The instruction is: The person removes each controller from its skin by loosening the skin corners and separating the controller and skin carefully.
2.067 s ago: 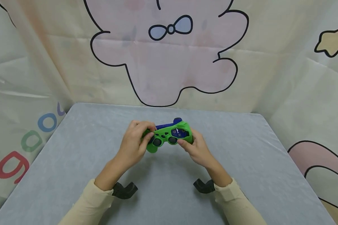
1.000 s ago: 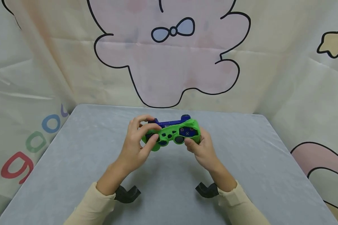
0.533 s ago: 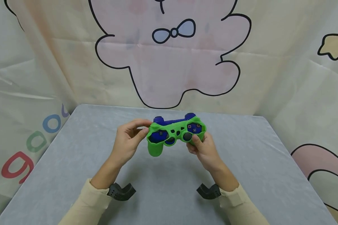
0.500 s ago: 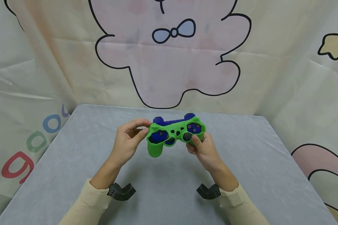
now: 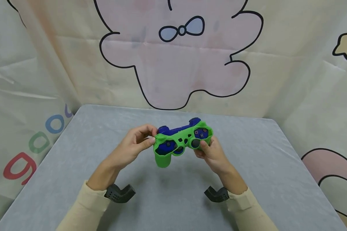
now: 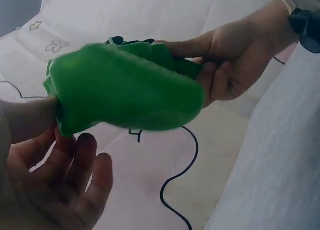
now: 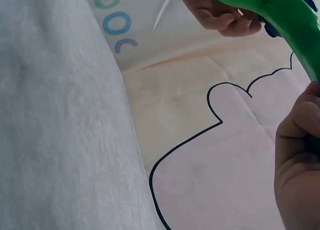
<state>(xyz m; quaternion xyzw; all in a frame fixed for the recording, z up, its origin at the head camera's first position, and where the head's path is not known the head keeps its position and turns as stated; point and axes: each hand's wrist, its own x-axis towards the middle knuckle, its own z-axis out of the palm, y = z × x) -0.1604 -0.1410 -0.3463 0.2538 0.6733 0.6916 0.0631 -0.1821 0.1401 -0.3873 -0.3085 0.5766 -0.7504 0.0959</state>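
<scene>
A blue game controller (image 5: 176,130) sits in a green silicone cover (image 5: 163,160), held up over the table in the head view. The cover gapes around the blue directional-pad area at its left end. My left hand (image 5: 133,144) pinches the cover's upper left edge between thumb and forefinger; in the left wrist view the thumb (image 6: 35,117) presses that edge while the other fingers curl below. My right hand (image 5: 215,155) grips the right handle, its thumb beside the right stick. The handle's far side is hidden in that palm.
A table with a grey cloth (image 5: 173,199) lies under both hands. Behind it hangs a cream curtain (image 5: 84,73) with a pink cartoon print, and more printed cloth stands at both sides. Each wrist carries a black camera mount (image 5: 120,193).
My left hand has shifted from the controller's left face to the cover's upper left edge, uncovering the directional-pad area. The controller has moved right and now tilts with its left end lower.
</scene>
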